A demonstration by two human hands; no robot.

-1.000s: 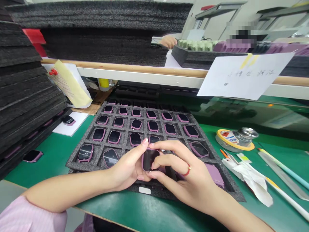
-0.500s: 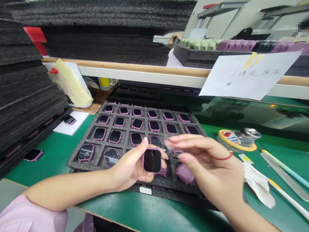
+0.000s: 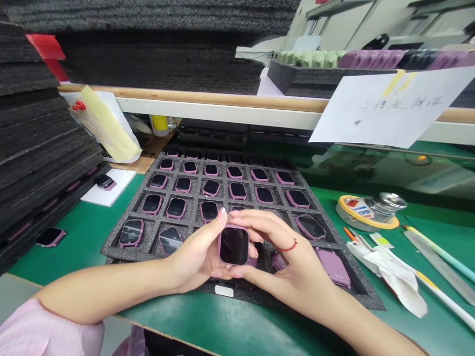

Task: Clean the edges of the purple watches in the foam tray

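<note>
A purple smartwatch case (image 3: 234,245) with a dark square screen is held up over the near side of a black foam tray (image 3: 148,249). My left hand (image 3: 196,254) grips its left side, thumb at the upper corner and fingers behind. My right hand (image 3: 285,259), with a red string on the wrist, closes on its right side, fingers at the top edge and thumb at the bottom. Other purple watch cases, such as one face-up (image 3: 131,232) and one face-down (image 3: 333,267), lie in the tray's compartments. My hands hide part of the near rows.
Stacked black foam trays (image 3: 44,148) rise at the left. A shelf edge (image 3: 222,111) with a hanging paper sheet (image 3: 393,109) crosses behind. To the right lie a glass bottle (image 3: 388,205), a yellow tape roll (image 3: 365,220), crumpled tissue (image 3: 403,284) and thin tools. One watch (image 3: 51,237) lies at left.
My right hand has moved left and closed on the watch case, uncovering the tray's right side. The left hand keeps its hold. A hand behind the shelf has left view.
</note>
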